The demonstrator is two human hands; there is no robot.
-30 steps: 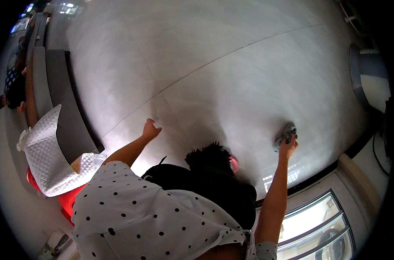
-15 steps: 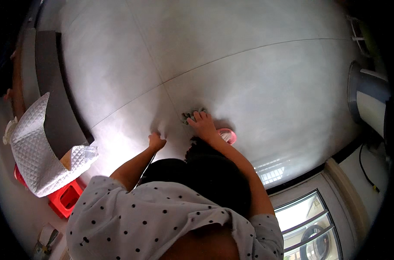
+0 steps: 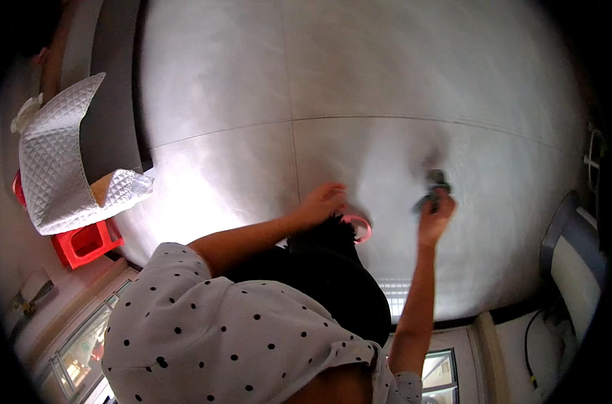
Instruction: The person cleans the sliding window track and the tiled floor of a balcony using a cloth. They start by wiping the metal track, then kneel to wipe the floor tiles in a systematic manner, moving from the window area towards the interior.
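Out to the right, my right hand [image 3: 438,217] grips a dark grey-green, crumpled cloth-like bundle [image 3: 432,195] at the pale tiled floor; motion blurs it, and whether it touches the floor I cannot tell. My left hand [image 3: 323,203] is in front of my dark-clad legs, above the floor. Its fingers are loosely curled together, and nothing shows in them. A pink slipper [image 3: 365,232] on my foot peeks out just right of the left hand.
On the left stand a red plastic stool [image 3: 84,244] and a white quilted cover [image 3: 53,158], beside a long grey panel [image 3: 111,101]. A grey-and-white rounded object [image 3: 575,249] is at the right edge. A glazed door [image 3: 440,377] lies at the lower right.
My right hand has swung far to the right with the crumpled bundle. My left hand has moved right, in front of my legs. The view has turned.
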